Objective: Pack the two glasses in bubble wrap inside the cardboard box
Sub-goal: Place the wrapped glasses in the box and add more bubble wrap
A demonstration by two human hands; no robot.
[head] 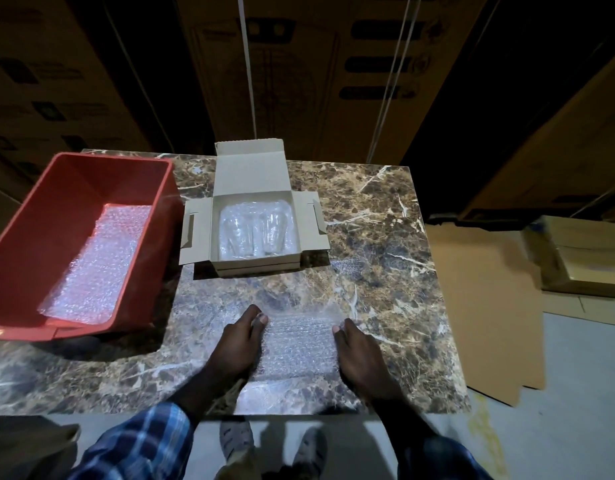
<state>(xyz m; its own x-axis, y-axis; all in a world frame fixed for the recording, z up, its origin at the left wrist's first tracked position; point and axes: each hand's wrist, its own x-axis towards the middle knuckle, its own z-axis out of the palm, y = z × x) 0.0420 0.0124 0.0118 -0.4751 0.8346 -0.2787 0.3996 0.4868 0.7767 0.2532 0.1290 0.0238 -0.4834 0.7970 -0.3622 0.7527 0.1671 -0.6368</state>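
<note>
both hands hold a sheet of bubble wrap (299,344) flat on the near surface (385,237), left hand (237,341) and right hand (359,348) pinching its sides. two glasses (256,232) lie on bubble wrap inside the open box (252,168), far middle. a red bin (29,237) sits left.

On the marble tabletop (385,237) stands one open cardboard box (252,174) at the middle of the far edge, and in it lie two glasses (237,233) (274,232) side by side on bubble wrap. One red plastic bin (25,258) sits at the far left corner with one stack of bubble wrap (91,268) inside. One loose bubble wrap sheet (297,344) lies at the near edge, between two hands (238,344) (359,351).
</note>
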